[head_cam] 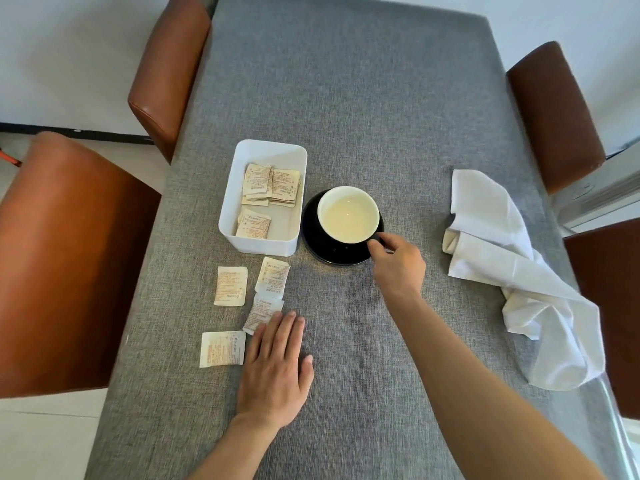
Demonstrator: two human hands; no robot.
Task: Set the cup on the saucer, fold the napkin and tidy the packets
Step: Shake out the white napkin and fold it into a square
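A cup [348,214], dark outside and cream inside, stands on a black saucer [315,247] at the table's middle. My right hand [398,263] pinches the cup's handle at its lower right. My left hand [277,368] lies flat on the cloth, fingers together, its fingertips touching one loose packet [261,313]. Three more loose packets [230,285] lie near it. A white box [266,245] left of the saucer holds several packets [272,185]. A crumpled white napkin [512,268] lies at the right.
The table wears a grey cloth [346,98]. Brown leather chairs stand around it: two on the left [69,265], two on the right [554,116]. The napkin's lower end reaches the table's right edge.
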